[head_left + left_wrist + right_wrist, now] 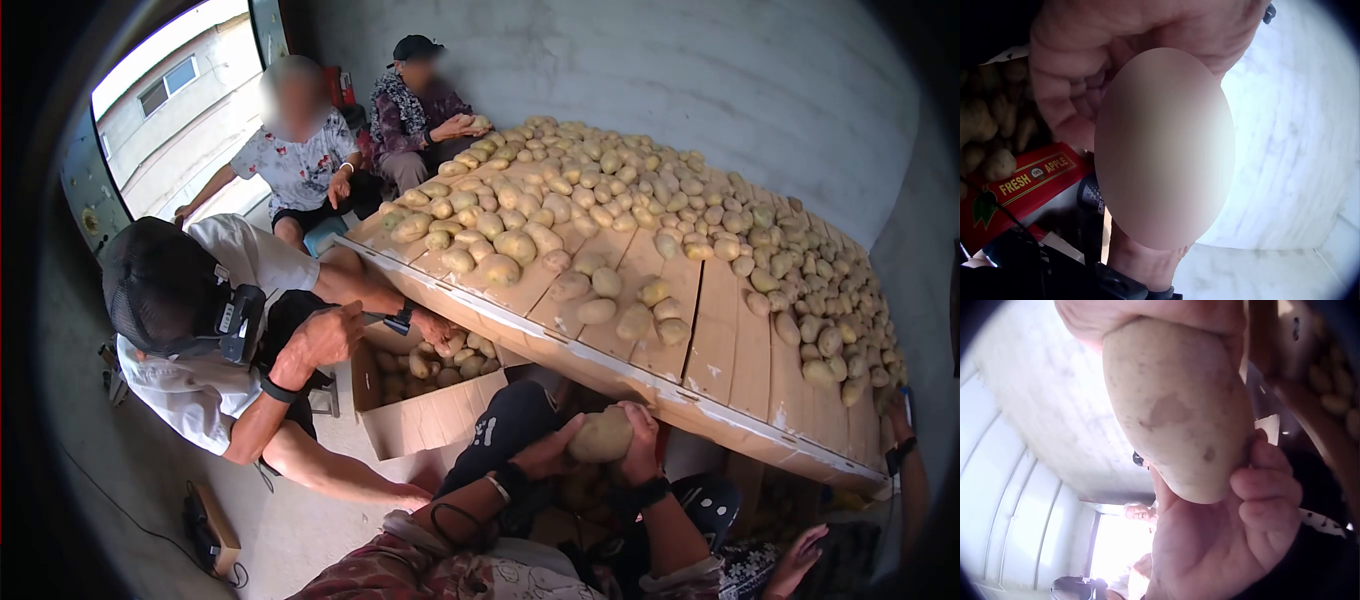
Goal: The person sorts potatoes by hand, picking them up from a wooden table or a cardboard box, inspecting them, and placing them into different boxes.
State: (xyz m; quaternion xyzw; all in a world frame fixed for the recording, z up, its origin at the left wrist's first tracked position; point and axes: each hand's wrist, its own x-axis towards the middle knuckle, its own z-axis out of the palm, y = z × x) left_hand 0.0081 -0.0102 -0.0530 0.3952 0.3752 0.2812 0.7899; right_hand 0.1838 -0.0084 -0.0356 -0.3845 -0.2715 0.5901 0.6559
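A large, pale brown potato (pixel 600 437) is held up in front of the wearer, below the table's near edge. My left hand (pixel 547 452) grips its left end, and my right hand (pixel 641 445) holds the opposite end with curled fingers. In the right wrist view the potato (pixel 1175 412) shows dark blotches and scuffed skin. There, the right hand (pixel 1160 314) wraps it from above while the left hand (pixel 1222 537) cups the lower end. A blurred oval covers the middle of the left wrist view, beside the left hand (pixel 1141 37).
Many potatoes (pixel 620 180) cover a cardboard-topped table (pixel 720 375). On the left, a person in a cap (pixel 165 275) reaches into a potato-filled cardboard box (pixel 425 425). Two people sit at the back. A red "Fresh Apple" carton (pixel 1029 181) stands close by.
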